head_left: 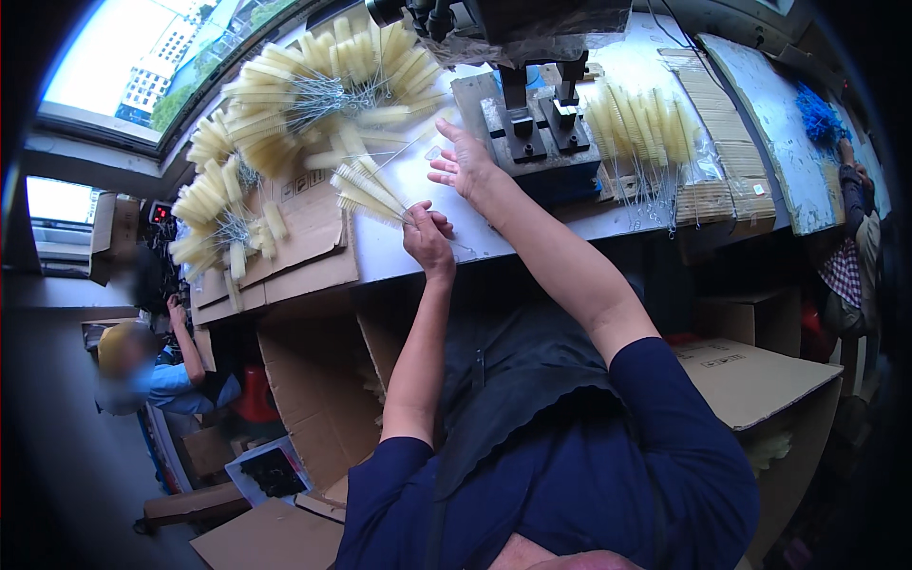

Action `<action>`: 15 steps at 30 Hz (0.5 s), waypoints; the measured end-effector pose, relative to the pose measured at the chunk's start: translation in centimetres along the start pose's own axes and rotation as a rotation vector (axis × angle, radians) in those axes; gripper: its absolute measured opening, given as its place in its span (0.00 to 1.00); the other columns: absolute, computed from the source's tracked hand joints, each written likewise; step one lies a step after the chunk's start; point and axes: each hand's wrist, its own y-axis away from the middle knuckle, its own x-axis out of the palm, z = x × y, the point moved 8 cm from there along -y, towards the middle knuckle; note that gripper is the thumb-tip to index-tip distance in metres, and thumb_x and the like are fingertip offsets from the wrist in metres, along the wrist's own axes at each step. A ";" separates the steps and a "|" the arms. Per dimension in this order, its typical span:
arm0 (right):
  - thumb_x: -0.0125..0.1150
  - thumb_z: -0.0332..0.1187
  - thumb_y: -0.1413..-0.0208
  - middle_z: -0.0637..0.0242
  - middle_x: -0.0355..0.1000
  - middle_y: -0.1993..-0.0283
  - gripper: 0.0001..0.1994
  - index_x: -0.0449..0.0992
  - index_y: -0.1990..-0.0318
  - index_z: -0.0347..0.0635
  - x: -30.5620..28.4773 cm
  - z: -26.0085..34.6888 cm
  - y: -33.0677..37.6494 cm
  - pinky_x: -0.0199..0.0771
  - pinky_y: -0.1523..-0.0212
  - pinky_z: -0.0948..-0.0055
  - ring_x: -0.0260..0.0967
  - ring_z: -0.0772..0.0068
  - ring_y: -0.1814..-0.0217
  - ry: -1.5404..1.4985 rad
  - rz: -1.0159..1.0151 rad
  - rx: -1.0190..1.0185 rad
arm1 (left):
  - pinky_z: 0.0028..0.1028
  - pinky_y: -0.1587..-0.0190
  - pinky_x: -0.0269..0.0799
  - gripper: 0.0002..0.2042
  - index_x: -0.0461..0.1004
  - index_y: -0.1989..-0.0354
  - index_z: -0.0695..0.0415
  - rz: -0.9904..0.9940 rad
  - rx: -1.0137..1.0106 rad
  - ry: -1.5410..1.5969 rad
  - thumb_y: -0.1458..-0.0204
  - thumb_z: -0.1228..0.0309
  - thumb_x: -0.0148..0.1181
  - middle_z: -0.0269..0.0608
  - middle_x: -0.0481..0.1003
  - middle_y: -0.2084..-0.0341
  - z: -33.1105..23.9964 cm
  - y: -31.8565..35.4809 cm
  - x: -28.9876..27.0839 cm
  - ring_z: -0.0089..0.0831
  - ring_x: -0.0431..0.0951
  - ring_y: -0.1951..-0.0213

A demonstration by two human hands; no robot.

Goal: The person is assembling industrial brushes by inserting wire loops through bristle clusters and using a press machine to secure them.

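Observation:
My left hand (429, 237) is closed around the thin wire stems of several pale yellow bottle brushes (369, 193). Their bristle heads fan out toward the far left, over the white tabletop (399, 252). My right hand (464, 163) is held out with its fingers apart and nothing in it, close to the left side of a metal press fixture (522, 138). Beyond the held brushes, a large heap of similar brushes (275, 85) spreads over the table's left part, their wire stems bunched at the middle.
More brushes (641, 123) lie in a row right of the fixture, stems toward me. Flattened cardboard (299, 237) lies under the left heap. Open cartons (318, 370) stand below the table's front edge. Co-workers (171, 370) sit at far left and far right, one beside blue bristles (817, 114).

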 end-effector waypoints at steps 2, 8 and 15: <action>0.65 0.52 0.46 0.39 0.50 0.31 0.43 0.51 0.29 0.45 -0.6 -1.0 -2.0 0.76 0.50 0.41 0.61 0.38 0.37 -0.056 -0.052 0.034 | 0.20 0.74 0.68 0.18 0.71 0.57 0.62 0.006 -0.019 0.033 0.32 0.59 0.42 0.33 0.70 0.79 0.4 -0.1 0.4 0.20 0.69 0.79; 0.65 0.51 0.46 0.43 0.60 0.40 0.40 0.55 0.34 0.36 1.2 -2.1 -4.1 0.80 0.60 0.46 0.70 0.43 0.49 0.098 -0.144 0.067 | 0.21 0.72 0.68 0.18 0.71 0.57 0.61 0.005 -0.008 -0.007 0.32 0.59 0.41 0.32 0.70 0.79 0.0 -0.4 -0.2 0.20 0.68 0.78; 0.60 0.40 0.39 0.66 0.73 0.73 0.15 0.71 0.57 0.35 2.3 -2.4 -8.2 0.78 0.77 0.70 0.70 0.75 0.78 0.071 -0.016 0.054 | 0.21 0.73 0.68 0.18 0.72 0.59 0.61 0.039 0.024 -0.058 0.31 0.59 0.41 0.31 0.69 0.79 0.1 0.1 0.4 0.19 0.68 0.78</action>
